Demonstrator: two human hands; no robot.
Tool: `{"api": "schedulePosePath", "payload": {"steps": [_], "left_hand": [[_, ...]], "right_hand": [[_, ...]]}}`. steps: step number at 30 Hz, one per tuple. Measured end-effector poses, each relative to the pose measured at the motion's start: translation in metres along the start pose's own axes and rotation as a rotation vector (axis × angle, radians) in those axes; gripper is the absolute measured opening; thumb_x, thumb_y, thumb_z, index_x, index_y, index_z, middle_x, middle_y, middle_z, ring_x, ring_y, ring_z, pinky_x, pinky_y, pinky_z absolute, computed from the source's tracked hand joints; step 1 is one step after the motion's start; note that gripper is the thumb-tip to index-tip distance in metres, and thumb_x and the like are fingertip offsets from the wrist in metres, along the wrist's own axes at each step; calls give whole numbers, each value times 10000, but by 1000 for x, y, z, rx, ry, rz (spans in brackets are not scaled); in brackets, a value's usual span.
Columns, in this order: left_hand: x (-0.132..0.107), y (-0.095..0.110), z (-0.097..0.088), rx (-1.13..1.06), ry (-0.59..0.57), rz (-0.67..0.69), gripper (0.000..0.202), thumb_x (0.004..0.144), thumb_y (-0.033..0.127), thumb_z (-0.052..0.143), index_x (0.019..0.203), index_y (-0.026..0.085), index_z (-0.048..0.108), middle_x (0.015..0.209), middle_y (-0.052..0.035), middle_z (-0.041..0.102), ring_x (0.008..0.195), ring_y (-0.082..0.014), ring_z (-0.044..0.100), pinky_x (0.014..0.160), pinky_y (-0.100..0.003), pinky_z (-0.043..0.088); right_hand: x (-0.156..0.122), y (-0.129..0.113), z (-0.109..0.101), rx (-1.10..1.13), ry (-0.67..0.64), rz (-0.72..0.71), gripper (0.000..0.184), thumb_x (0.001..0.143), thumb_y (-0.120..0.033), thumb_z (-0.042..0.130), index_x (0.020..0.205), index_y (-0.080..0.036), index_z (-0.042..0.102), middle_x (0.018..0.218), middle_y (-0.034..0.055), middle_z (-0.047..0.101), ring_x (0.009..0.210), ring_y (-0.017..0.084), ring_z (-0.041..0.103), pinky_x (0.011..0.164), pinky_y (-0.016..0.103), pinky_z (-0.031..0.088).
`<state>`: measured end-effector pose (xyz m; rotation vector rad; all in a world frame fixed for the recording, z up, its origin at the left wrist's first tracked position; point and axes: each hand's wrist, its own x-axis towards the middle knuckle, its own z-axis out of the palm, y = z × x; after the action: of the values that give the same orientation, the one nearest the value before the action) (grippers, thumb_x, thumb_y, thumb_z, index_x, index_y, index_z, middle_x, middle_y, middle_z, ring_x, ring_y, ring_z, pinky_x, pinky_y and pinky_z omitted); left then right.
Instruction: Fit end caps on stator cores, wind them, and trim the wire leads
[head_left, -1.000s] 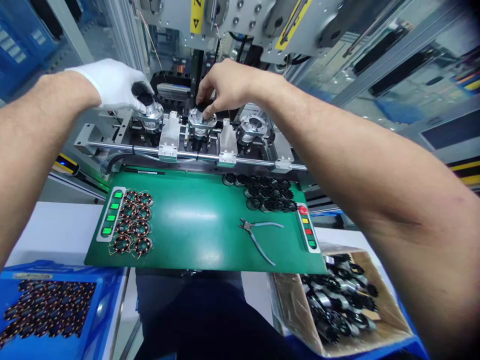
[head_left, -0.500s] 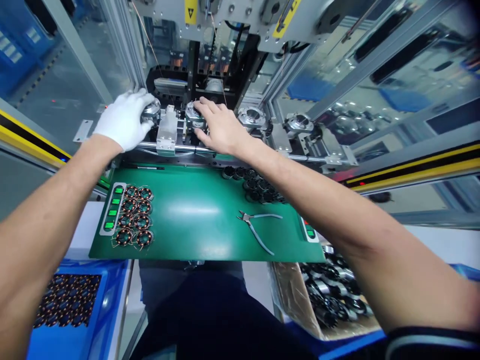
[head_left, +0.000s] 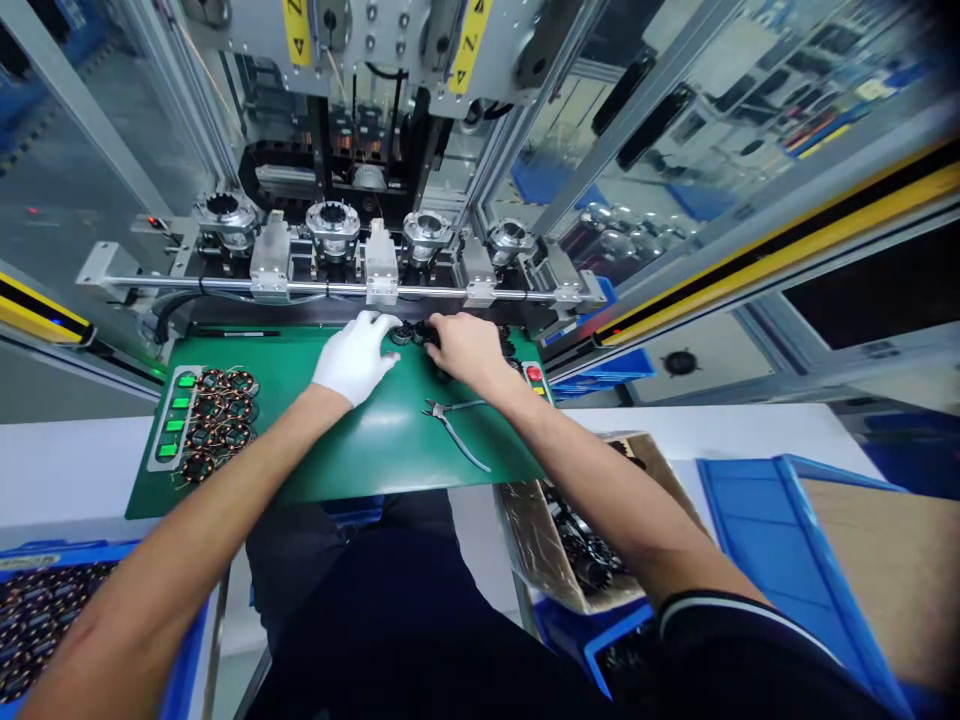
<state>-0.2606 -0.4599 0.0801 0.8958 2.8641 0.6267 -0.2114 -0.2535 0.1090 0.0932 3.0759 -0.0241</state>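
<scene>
Picking up black cores point(head_left: 403, 334) near the far edge of the green board point(head_left: 367, 440) is judged to be the step in hand. Nothing is seen to be held by the left hand point(head_left: 354, 358), gloved in white; its thumb and fingers are parted, with a core just beside the fingertips. Other cores are partly covered by the bare right hand point(head_left: 469, 348); whether one is gripped cannot be told. A firm pinch on a core by each hand, with its neighbours left undisturbed, would seem to be called for next. Pliers point(head_left: 439, 410) are laid open on the board's right half, and copper-wound rings point(head_left: 225, 408) are set in rows along its left end. Beyond the board's far edge, toothed black pieces point(head_left: 332, 213) are seated in the two leftmost metal holders point(head_left: 334, 230); in the other two, none can be made out.
</scene>
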Motion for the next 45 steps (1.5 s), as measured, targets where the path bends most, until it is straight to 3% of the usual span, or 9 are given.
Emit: {"api": "schedulePosePath", "payload": {"steps": [4, 8, 13, 17, 21, 32, 37, 41, 45], "left_hand": [[38, 18, 42, -40, 31, -99, 356, 1041, 261, 757, 1394, 233, 725, 1434, -140, 748, 1209, -330, 789, 1020, -415, 628], [40, 16, 51, -106, 87, -164, 251, 1063, 254, 717, 1312, 230, 721, 1404, -118, 766, 1193, -321, 790, 1034, -423, 623], [-21, 1, 29, -191, 144, -206, 601, 1049, 327, 756, 1620, 265, 579, 1528, -110, 712, 1188, -280, 794, 1116, -408, 619], [-90, -16, 18, -219, 70, -176, 495, 960, 382, 837, 1434, 264, 756, 1362, -83, 767, 1089, -274, 810, 1089, -399, 641], [-130, -21, 28, -218, 20, -176, 419, 890, 316, 830, 1304, 253, 807, 1263, -94, 799, 1142, -322, 813, 1067, -428, 658], [-155, -2, 28, -314, 66, -203, 352, 862, 331, 835, 1201, 243, 809, 1165, -98, 822, 1123, -352, 819, 1066, -473, 654], [-167, 5, 24, -450, 128, -225, 429, 951, 405, 779, 1341, 257, 678, 1262, -71, 814, 1137, -276, 819, 1075, -422, 660], [-175, 7, 15, -497, 176, -211, 432, 1032, 444, 664, 1428, 270, 672, 1384, -103, 770, 1325, -296, 751, 1221, -495, 593], [-174, 2, 14, -523, 204, -213, 393, 1036, 479, 665, 1362, 261, 666, 1337, -103, 792, 1295, -294, 775, 1193, -495, 624]], "right_hand": [[24, -4, 12, 8, -58, 16, 384, 1121, -434, 774, 1395, -166, 749, 1395, 127, 772, 1232, 276, 776, 1078, 508, 673], [25, -3, 11, 120, -32, -35, 282, 1113, -345, 768, 1328, -163, 766, 1446, 147, 738, 1324, 310, 733, 1099, 510, 653], [-31, 3, 13, 432, 47, -154, 111, 1072, -220, 740, 1178, -190, 752, 1441, 167, 719, 1253, 293, 735, 1036, 408, 627], [-93, -5, 34, 723, 51, -207, 403, 1001, -285, 873, 1355, -226, 690, 1201, 56, 795, 855, 184, 767, 844, 337, 651], [-127, -24, 67, 879, 71, -202, 337, 941, -201, 900, 1239, -245, 748, 991, 21, 751, 752, 190, 743, 756, 349, 642], [-143, -29, 85, 990, 171, -131, 318, 884, -224, 908, 1170, -252, 771, 907, 15, 710, 722, 214, 709, 781, 409, 660], [-150, -28, 78, 1045, 231, -62, 295, 950, -318, 814, 1201, -252, 674, 1063, 62, 781, 851, 229, 784, 807, 396, 697], [-157, -26, 69, 1031, 261, -66, 387, 947, -322, 796, 1322, -274, 712, 1204, 98, 821, 1099, 309, 802, 1020, 519, 693], [-162, -30, 66, 1031, 261, -85, 347, 945, -306, 811, 1287, -280, 755, 1203, 79, 837, 1002, 280, 822, 964, 481, 715]]}}
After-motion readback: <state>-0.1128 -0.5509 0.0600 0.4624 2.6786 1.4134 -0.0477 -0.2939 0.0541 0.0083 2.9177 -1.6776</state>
